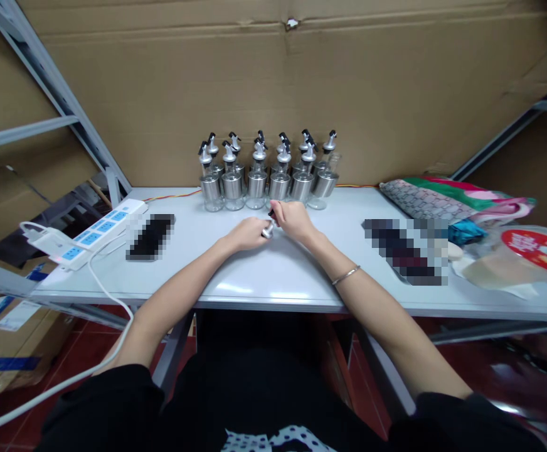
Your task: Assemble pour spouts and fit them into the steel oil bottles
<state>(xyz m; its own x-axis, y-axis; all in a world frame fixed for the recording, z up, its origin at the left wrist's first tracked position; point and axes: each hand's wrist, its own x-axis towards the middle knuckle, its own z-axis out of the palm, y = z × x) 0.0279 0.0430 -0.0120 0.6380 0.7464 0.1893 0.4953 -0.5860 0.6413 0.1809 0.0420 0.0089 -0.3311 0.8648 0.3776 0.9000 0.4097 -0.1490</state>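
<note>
My left hand (249,234) is closed around a silver pour spout (268,232), and most of it is hidden by the fingers. My right hand (292,218) meets it from the other side, fingers pinched at a small black part by the spout's upper end. Just beyond both hands, several glass bottles with steel sleeves (257,185) stand upright in two rows. Nearly all carry silver spouts with black tips. The bottle at the right end of the front row (326,184) shows a bare glass neck.
A white power strip (106,229) with a plugged-in charger and cable lies at the left, beside a blurred dark object (152,237). To the right are another blurred object (405,251), a patterned pouch (433,199) and a plastic-lidded cup (504,260). Cardboard (273,81) backs the table.
</note>
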